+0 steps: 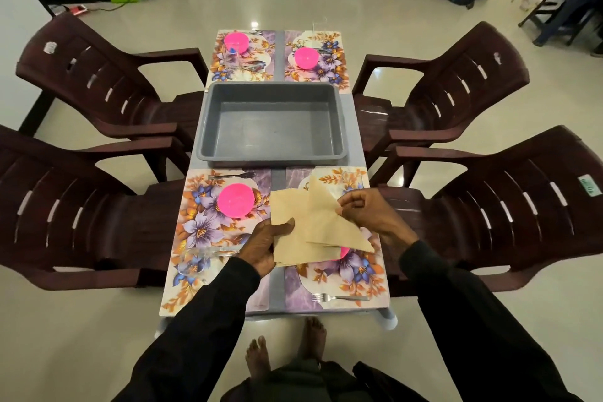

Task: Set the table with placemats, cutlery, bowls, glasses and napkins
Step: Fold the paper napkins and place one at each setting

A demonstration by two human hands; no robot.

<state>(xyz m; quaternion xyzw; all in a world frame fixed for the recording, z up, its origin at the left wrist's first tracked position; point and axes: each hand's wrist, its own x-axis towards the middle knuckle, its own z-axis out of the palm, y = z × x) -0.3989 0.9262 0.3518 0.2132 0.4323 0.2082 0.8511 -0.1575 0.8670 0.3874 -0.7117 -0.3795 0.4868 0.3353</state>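
Head view: the left hand (pixel 265 246) grips a stack of tan napkins (pixel 288 204) at its near-left corner, thumb on top and fingers curled underneath. The right hand (pixel 368 215) pinches the right edge of the top napkin (pixel 326 222), which is folded to a triangle and sits askew on the stack. Both hands hang over the near placemats: the left placemat (pixel 195 228) lies under and left of the left hand, the right placemat (pixel 355 277) under the right hand. Just beyond the left thumb sits a pink bowl (pixel 235 200); a second pink bowl (pixel 344 251) peeks out beneath the napkins, between the hands. A clear glass (pixel 195 259) is just left of the left wrist; whether it stands or lies I cannot tell. A fork (pixel 339 298) lies on the person's side of the right hand, another fork (pixel 231 175) beyond the left. Past both hands rests a grey tub (pixel 270 157).
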